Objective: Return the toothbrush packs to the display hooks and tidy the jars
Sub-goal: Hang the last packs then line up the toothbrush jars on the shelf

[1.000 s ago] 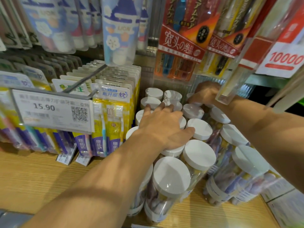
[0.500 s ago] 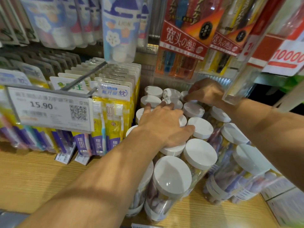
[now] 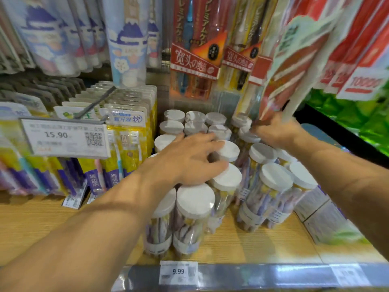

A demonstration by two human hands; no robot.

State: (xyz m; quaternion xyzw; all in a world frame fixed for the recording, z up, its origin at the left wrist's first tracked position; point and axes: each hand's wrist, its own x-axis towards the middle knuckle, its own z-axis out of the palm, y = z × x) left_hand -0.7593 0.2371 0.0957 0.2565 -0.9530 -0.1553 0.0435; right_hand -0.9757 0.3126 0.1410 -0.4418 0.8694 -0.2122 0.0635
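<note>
Left of frame: my hook's price tag [image 3: 65, 137] reads "15.90". Bottom centre: shelf-edge label [image 3: 178, 272], "9.99". Upper centre: red pack banner [image 3: 194, 62], "宽头の绝品". Yellow pack header [image 3: 126, 119], "软".

Both bare forearms reach forward: the left hand [image 3: 190, 159] lies palm-down with fingers spread, while the right hand [image 3: 275, 131], farther ahead, has its fingers curled in a grip.

Wooden shelf [image 3: 37, 224] — metal price rail [image 3: 263, 275], green display [image 3: 347, 119]

both forearms bare, no sleeves; left hand [image 3: 190, 159], right hand [image 3: 275, 131] ungloved
</note>
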